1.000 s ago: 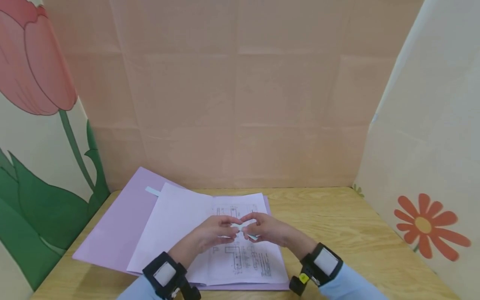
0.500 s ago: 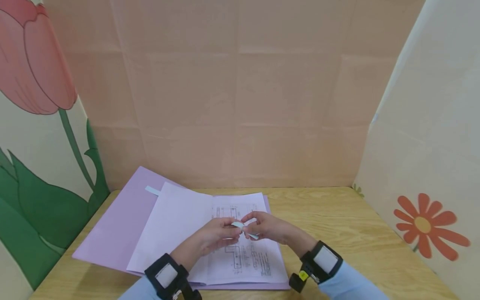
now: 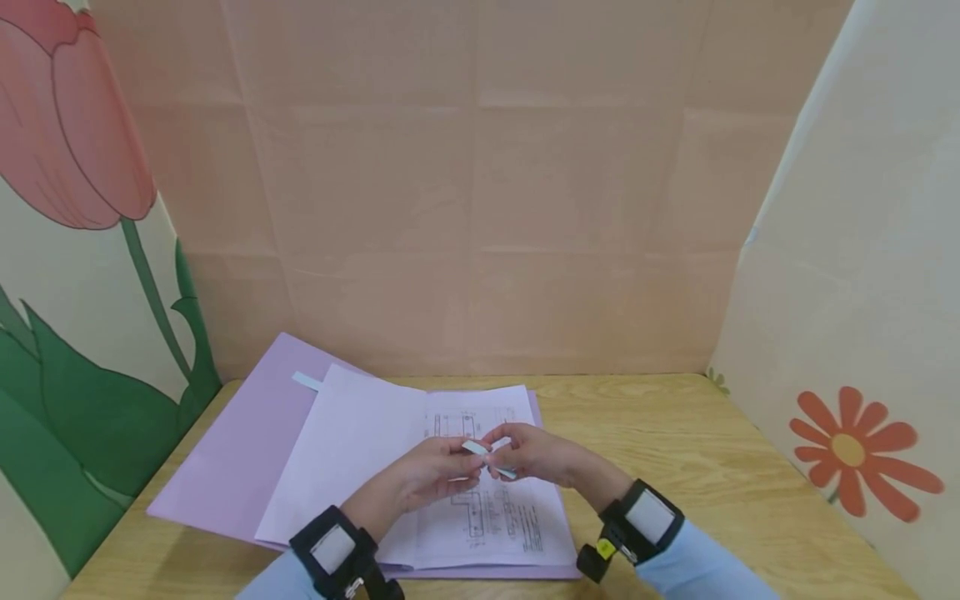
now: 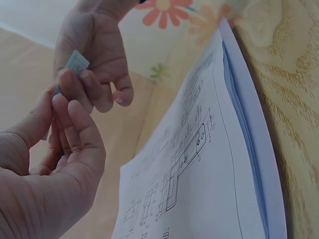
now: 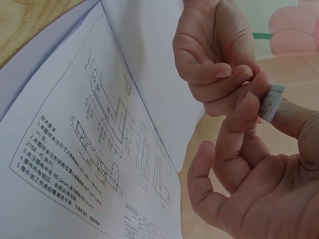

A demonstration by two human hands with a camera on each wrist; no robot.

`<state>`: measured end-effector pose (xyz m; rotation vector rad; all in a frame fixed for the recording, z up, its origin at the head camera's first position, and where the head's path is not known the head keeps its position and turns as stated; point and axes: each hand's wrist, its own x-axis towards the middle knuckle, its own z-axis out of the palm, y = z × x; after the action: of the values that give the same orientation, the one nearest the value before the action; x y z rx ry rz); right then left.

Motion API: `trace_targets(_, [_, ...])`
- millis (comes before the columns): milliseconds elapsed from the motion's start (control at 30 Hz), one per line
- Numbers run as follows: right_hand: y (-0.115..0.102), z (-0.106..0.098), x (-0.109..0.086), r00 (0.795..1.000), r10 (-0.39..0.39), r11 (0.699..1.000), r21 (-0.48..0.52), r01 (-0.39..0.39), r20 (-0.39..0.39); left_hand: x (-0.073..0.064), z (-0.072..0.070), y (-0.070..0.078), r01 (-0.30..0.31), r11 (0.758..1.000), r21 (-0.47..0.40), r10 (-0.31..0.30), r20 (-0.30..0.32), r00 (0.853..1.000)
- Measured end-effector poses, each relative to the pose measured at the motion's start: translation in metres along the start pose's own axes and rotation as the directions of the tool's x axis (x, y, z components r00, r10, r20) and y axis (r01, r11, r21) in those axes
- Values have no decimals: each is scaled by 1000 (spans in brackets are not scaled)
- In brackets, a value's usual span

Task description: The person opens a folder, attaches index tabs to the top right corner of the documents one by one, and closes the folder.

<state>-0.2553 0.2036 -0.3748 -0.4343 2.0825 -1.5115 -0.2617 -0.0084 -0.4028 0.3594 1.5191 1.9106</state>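
Over the open booklet, both hands meet fingertip to fingertip around a small pale blue strip (image 3: 475, 447) with dark print on one face. My right hand (image 3: 536, 457) pinches it between thumb and fingers; in the right wrist view the printed end of the strip (image 5: 271, 103) sticks out beyond them. My left hand (image 3: 431, 472) pinches at the strip's other part, thumb against the forefinger, as the left wrist view shows. Fingers hide the middle of the strip. Below lies a white page (image 3: 517, 517) printed with technical drawings and lines of text.
The booklet lies in a purple folder (image 3: 232, 450) whose cover is opened to the left. Another pale blue strip (image 3: 305, 381) is on that cover, beside the turned page. Wooden table (image 3: 637, 442) surrounds it, with a pinkish-brown back wall (image 3: 480, 208) and flower-patterned side walls.
My left hand has shifted slightly right, closer to the right hand. The strip's left end, bowed half a second ago, now looks straighter and shows above the left fingertips. The booklet stays put.
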Motion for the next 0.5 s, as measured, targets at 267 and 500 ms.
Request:
trace_targets(267, [-15,-1,-8,987,-71,951,-307,22,-146,2,-3,1,-55,997,-59,51,-56,997])
trace_targets(500, [-28,-2,-12,952,-217,823,-565,59,-216,4,-7,4,-111,986,-124,92,-145,985])
